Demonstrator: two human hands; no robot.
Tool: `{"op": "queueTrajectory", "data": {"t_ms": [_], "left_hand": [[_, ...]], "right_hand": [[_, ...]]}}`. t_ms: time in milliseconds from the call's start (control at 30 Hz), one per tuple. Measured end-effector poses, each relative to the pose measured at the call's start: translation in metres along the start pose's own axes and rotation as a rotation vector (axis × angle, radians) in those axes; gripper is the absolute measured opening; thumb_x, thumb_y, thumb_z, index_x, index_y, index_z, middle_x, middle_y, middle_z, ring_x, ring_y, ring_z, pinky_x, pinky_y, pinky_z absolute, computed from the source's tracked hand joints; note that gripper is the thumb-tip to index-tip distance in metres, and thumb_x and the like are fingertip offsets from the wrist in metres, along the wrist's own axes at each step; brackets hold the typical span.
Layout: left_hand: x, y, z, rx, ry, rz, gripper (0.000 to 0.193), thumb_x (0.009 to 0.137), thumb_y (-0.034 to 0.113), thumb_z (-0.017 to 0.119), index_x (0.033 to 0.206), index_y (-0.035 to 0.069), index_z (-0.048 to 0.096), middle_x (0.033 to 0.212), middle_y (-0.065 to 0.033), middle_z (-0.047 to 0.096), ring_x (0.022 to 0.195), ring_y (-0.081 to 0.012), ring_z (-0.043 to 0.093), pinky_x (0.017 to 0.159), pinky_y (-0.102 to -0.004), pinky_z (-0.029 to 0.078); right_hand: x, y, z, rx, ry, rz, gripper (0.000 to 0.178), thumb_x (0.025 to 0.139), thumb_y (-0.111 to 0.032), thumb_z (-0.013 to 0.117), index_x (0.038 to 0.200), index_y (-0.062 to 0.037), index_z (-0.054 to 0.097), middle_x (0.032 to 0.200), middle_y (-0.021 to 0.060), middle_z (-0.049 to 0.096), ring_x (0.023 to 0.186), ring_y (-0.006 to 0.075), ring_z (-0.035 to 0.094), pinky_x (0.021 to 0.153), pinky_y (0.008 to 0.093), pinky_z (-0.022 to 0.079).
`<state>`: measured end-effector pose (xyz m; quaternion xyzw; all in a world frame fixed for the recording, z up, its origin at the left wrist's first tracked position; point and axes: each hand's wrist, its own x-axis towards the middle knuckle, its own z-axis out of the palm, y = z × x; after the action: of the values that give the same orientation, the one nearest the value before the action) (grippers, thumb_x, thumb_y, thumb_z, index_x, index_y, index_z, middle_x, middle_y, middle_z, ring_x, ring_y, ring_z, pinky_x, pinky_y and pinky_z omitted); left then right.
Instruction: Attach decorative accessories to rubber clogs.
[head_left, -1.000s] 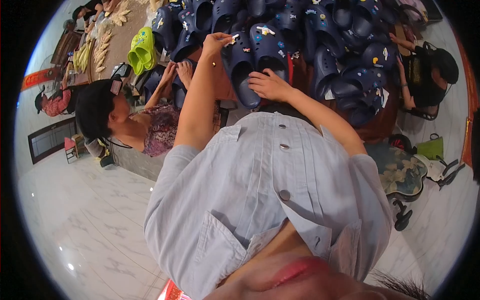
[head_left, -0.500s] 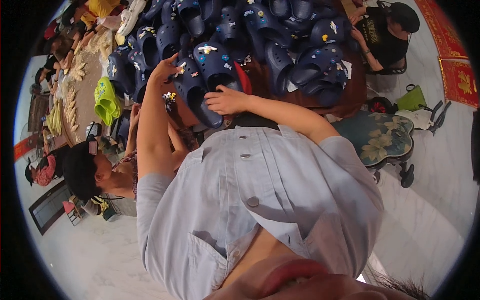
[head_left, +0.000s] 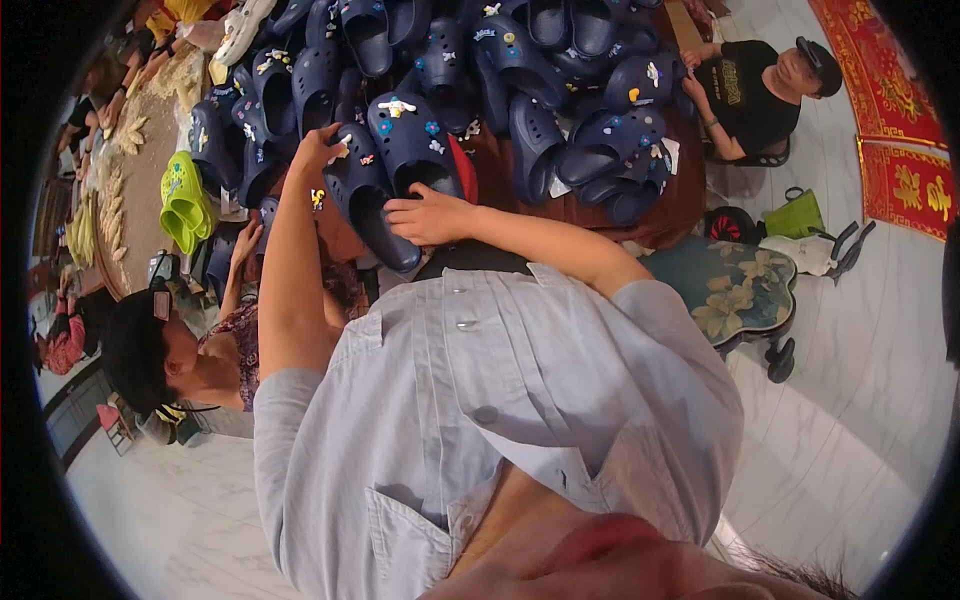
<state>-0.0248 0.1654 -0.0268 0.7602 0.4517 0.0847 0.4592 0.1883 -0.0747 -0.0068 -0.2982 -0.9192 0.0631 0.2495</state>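
Note:
A navy foam clog [head_left: 362, 190] with small charms on its toe lies tilted in front of me, heel toward my body. My left hand [head_left: 318, 150] grips its toe from the left side, fingers at a pale charm there. My right hand [head_left: 432, 216] is closed at the clog's opening and the heel of the navy clog beside it [head_left: 408, 135]; its fingertips are partly hidden. That second clog carries a white-and-yellow figure charm and blue flower charms. Something red [head_left: 464, 170] shows at its right edge.
Many navy clogs [head_left: 535, 140] with charms cover the brown table [head_left: 680, 180]. Lime-green clogs [head_left: 185, 203] lie at the left. A person [head_left: 145, 345] works close at my left, another [head_left: 755, 95] sits at the right. A flower-patterned stool [head_left: 730, 290] stands at my right.
The whole view has shifted slightly, with things appearing farther left. Both hands stay at the same clogs. The person at the right has raised their head.

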Motion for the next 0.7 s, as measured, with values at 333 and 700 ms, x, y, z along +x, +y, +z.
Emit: {"op": "queueTrajectory", "data": {"t_ms": [333,700], "left_hand": [[-0.013,0.020,0.000,0.149,-0.101,-0.103,0.053,0.089,0.016,0.066,0.138,0.008,0.049,0.122,-0.0133,0.063,0.106,-0.0199,0.057,0.089,-0.0362,0.046],[-0.026,0.029,0.002,-0.370,0.071,-0.132,0.076,0.082,0.039,0.075,0.145,0.014,0.041,0.105,-0.0099,0.064,0.091,-0.0162,0.056,0.077,-0.0294,0.045]], "right_hand": [[0.011,0.002,-0.105,-0.023,0.191,-0.015,0.034,0.081,-0.021,0.063,0.115,-0.0227,0.064,0.126,0.0039,0.058,0.111,0.0234,0.057,0.084,0.0356,0.044],[-0.062,-0.033,-0.378,-1.234,1.350,0.144,0.064,0.097,-0.039,0.043,0.143,-0.0017,0.018,0.143,0.0151,0.033,0.126,0.0226,0.037,0.102,0.0362,0.034]]}}
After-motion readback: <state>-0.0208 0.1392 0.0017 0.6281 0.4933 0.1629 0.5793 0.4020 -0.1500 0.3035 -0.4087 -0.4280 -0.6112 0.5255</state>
